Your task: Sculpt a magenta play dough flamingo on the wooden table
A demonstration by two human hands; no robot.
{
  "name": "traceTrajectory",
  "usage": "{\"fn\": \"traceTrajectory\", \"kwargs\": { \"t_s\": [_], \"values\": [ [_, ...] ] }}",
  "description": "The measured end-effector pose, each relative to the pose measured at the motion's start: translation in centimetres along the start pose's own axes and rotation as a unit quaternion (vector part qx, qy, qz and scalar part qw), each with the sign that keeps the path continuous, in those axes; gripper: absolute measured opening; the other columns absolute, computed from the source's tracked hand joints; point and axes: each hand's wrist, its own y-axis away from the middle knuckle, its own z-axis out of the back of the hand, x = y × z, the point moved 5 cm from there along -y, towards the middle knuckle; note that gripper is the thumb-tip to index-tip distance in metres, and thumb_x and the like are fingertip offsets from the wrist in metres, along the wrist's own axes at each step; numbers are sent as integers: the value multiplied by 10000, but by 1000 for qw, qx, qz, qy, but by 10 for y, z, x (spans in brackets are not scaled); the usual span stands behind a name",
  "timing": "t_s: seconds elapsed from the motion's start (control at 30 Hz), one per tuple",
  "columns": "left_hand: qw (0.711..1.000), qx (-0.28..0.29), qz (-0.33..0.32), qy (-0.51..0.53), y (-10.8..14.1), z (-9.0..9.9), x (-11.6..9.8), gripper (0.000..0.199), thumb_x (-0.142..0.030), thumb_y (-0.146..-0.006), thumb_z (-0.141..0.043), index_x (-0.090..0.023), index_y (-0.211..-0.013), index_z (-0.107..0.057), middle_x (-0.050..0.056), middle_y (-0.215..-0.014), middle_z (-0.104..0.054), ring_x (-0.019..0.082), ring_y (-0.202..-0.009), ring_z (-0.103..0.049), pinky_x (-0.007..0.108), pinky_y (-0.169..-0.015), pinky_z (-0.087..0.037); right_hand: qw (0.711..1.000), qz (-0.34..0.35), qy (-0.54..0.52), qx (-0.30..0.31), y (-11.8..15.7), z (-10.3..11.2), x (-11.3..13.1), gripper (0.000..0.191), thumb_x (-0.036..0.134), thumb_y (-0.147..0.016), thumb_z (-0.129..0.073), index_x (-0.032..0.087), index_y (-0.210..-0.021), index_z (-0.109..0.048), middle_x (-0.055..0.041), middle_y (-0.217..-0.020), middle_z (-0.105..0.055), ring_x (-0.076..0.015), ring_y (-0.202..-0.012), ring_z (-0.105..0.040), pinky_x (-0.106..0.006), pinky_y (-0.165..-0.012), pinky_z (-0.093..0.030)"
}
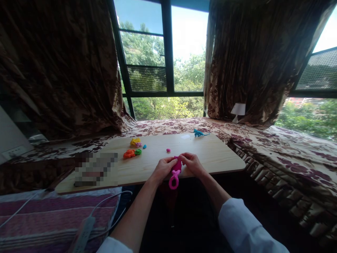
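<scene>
Both hands meet at the near edge of a light wooden table. Between them is a magenta clay piece with a pink loop hanging at its lower end. My left hand pinches its upper left side. My right hand has its fingers closed at the upper right side of the same piece. A small pink lump lies on the table just beyond the hands.
Yellow, orange, green and blue lumps lie left on the table. A blue animal figure stands at the back right. A power strip with cables lies at lower left.
</scene>
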Motion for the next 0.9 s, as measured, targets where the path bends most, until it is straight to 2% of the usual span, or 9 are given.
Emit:
{"fn": "traceTrajectory", "kwargs": {
  "t_s": [0.17,0.33,0.47,0.63,0.9],
  "values": [
    [1000,0,13,7,0,1,1,404,-420,-646,-648,-126,-924,-656,34,-664,-650,86,-490,-527,196,-473,-374,1000,-26,-14,-6,-1,0,2,378,463,-767,-489,150,-889,-661,-36,-736,-615,-120,-627,-517,-234,-564,-418],
    [1000,8,5,-11,2,-1,-1,381,-412,-636,-658,-119,-879,-674,41,-687,-657,82,-502,-524,195,-491,-382,1000,-8,-2,-2,-1,-2,0,280,411,-710,-577,150,-770,-663,-16,-699,-624,-116,-624,-513,-231,-582,-409],
    [1000,29,3,-3,4,-1,-4,382,-388,-650,-656,-123,-925,-666,56,-751,-667,85,-543,-540,193,-523,-392,1000,-11,-6,-5,-1,-2,-1,260,397,-713,-569,154,-756,-651,-13,-693,-620,-114,-623,-513,-226,-575,-405],
    [1000,17,23,-5,3,1,-1,423,-396,-630,-664,-123,-953,-662,43,-669,-655,76,-466,-500,190,-461,-354,1000,-21,-1,-3,-2,-3,-1,265,404,-699,-574,148,-747,-628,2,-655,-595,-103,-590,-493,-216,-545,-391],
    [999,40,29,-18,4,-3,1,362,-389,-647,-650,-130,-898,-679,19,-614,-635,61,-453,-476,178,-444,-328,1000,-6,19,-6,0,-2,-3,221,360,-715,-545,151,-683,-612,18,-621,-571,-102,-574,-480,-220,-551,-377]
  ]
}}
